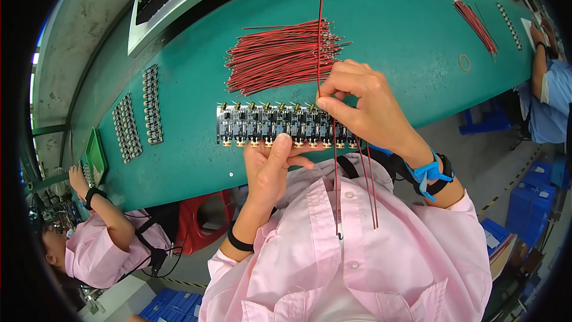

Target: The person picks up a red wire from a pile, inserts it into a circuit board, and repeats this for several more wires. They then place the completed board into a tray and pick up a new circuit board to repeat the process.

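Observation:
A row of small joined circuit boards lies crosswise in front of me, above the table's near edge. My left hand grips it from the near side, thumb on top and fingers beneath. Thumb and fingers of my right hand pinch a thin red-and-black wire near the right part of the row. Its long end points away from me; its lower end is hidden. A few more wires hang from the row's right part over my shirt; their joints are covered. Beyond the row lies a large pile of red-and-black wires.
Two more board strips rest on the green table at left, near a green tray. A wire bundle, a rubber band and another strip lie at far right. Other people sit on both sides. A red stool stands lower left.

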`<state>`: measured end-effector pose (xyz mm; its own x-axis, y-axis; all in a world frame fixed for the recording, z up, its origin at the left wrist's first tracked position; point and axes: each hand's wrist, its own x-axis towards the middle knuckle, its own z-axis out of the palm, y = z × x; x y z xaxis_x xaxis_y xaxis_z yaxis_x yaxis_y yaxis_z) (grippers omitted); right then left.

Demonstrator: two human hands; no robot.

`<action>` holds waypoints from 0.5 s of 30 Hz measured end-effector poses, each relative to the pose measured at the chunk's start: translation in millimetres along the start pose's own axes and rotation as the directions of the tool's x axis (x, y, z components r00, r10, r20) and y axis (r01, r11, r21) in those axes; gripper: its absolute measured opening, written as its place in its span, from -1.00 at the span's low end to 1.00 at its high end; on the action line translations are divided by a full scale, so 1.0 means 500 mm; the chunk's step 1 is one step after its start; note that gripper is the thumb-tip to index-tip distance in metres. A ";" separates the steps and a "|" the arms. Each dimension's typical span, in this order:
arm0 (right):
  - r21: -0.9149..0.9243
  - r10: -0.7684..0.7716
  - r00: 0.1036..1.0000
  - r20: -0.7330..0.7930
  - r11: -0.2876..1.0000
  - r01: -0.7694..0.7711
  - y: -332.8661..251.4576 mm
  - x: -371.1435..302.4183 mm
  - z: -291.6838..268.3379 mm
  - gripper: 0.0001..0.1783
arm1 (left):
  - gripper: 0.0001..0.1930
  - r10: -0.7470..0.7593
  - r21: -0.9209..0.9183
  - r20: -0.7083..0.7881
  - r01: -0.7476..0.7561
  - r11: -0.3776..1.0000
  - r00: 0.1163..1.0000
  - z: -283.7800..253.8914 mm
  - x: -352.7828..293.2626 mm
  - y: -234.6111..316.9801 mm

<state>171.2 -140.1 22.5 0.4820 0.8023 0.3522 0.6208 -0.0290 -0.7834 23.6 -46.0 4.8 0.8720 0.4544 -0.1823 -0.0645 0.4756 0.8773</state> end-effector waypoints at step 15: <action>-0.127 -0.080 0.996 -0.044 0.989 0.074 -0.004 -0.005 0.008 -0.91 | -0.74 0.005 0.003 0.007 -0.005 1.000 1.000 -0.001 0.001 -0.001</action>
<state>166.2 -139.6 21.4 0.4577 0.7748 0.4362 0.7282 -0.0452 -0.6839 23.7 -45.6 3.8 0.8748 0.4520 -0.1746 -0.0679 0.4712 0.8794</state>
